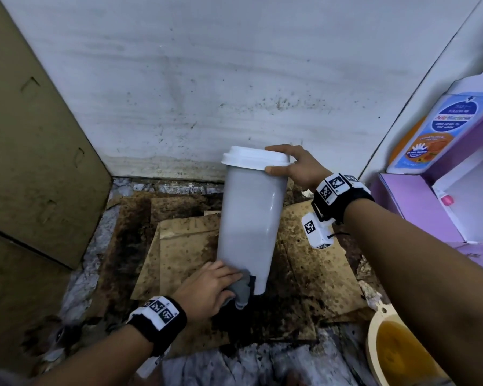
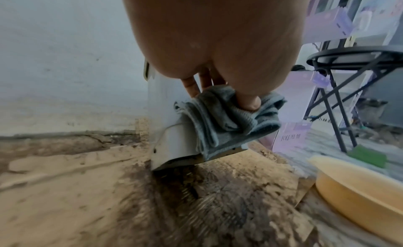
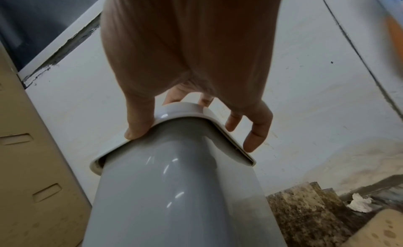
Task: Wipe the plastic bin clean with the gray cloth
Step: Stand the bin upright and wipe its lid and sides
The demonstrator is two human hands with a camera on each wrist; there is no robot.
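A tall gray plastic bin (image 1: pixel 251 218) with a white lid (image 1: pixel 255 158) is seen from above, standing tilted in a corner on stained, mouldy cardboard (image 1: pixel 190 246) laid over the floor, close to a spotted white wall (image 1: pixel 234 79). The lid is gripped by the right hand (image 1: pixel 296 165), thumb on the near edge and fingers curled over the far edge, so the bin is steadied from the top. A folded gray cloth (image 2: pixel 229 119) is pinched by the left hand (image 1: pixel 207 288), thumb on the outside and fingers flat behind it, and is pressed against the bin's lowest part, just beside a dark fitting near the base. In the left wrist view the bin's base appears lifted clear of the cardboard on one side. Judged from this, the wiping of the lower wall is under way. To do it well, the cloth is best kept flat and folded, with firm pressure from the fingers, and drawn in overlapping strokes around the base; the loose cloth corners should be kept off the dirty cardboard so grime is not carried back. The top grip should be held firm so the bin can be turned without slipping. A yellow basin (image 1: pixel 396 346) of brownish liquid sits near the right arm, and a knock against it should be avoided.
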